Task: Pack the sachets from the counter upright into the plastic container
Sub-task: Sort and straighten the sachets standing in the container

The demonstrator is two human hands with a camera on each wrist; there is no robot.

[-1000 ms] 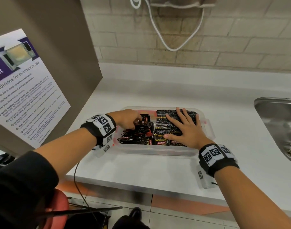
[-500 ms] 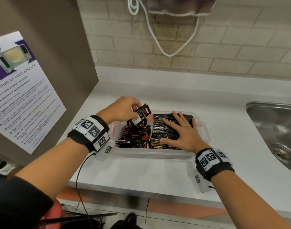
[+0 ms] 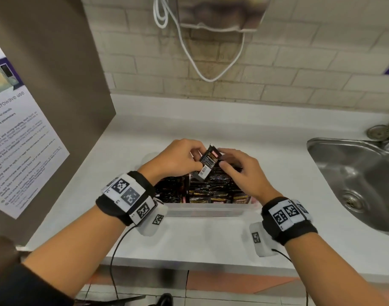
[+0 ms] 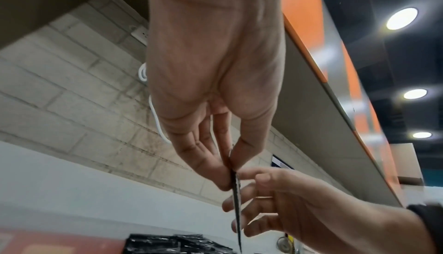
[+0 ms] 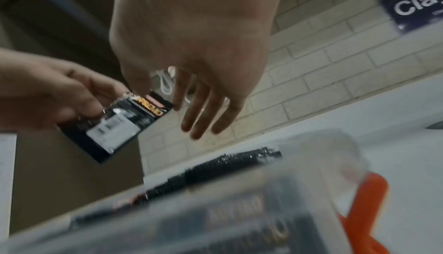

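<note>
— Where's our sachet [image 3: 208,164] now?

— Up in the air over the far half of the plastic container [image 3: 202,210], between our two hands. Our left hand [image 3: 178,157] pinches it along its left edge, thumb against fingers; from the left wrist we see it edge-on, a thin dark strip hanging down out of the pinch.

— And its long axis?

— Tilted, not plumb. The barcode end points down and toward us, the printed top leans up and away. To stand it upright we'd need to swing that lower end under the top.

— What's our right hand [image 3: 242,171] doing?

— It's at the sachet's right edge, thumb and forefinger closing near the top corner. Whether they already grip it we can't tell; the right wrist view is blurred there, and the other three fingers hang loose and straight.

— So which hand is nearer the slot?

— The right, we'd judge. The packed sachets [image 3: 211,191] stand in rows just below it, while the left side of the container looks looser and jumbled.

— Beyond that?

— White counter [image 3: 211,239] beneath, the sink [image 3: 354,184] well off to our right.
</note>
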